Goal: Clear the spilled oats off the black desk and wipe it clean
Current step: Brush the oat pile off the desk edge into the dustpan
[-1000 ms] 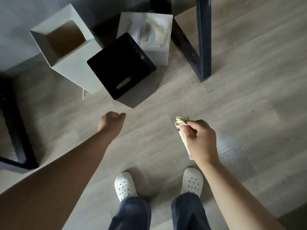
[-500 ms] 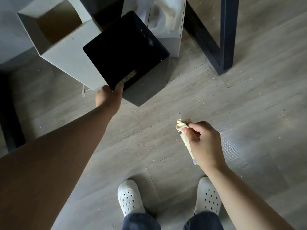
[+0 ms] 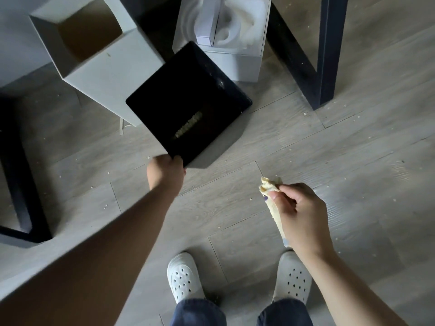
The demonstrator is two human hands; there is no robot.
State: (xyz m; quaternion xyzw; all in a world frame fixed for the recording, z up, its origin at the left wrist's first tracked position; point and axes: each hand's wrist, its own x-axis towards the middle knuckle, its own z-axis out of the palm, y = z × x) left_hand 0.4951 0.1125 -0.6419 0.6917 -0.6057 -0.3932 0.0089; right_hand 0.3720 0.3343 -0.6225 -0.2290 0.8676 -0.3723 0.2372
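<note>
A black square bin stands on the wooden floor ahead of me, with a pale strip of oats lying at its bottom. My left hand grips the bin's near corner rim. Held out to the right above the floor, my right hand is shut on a crumpled yellow cloth, whose tail hangs down behind the palm. Loose oat flakes are scattered over the floorboards. The desk top is out of view.
A white open-topped box stands left of the bin, and a white box with moulded packing behind it. Black desk legs stand at the upper right and the left. My white clogs are at the bottom.
My left hand reached forward from a loose fist above the floor and took hold of the bin's near corner. The view moved closer to the bin. The right hand kept the cloth.
</note>
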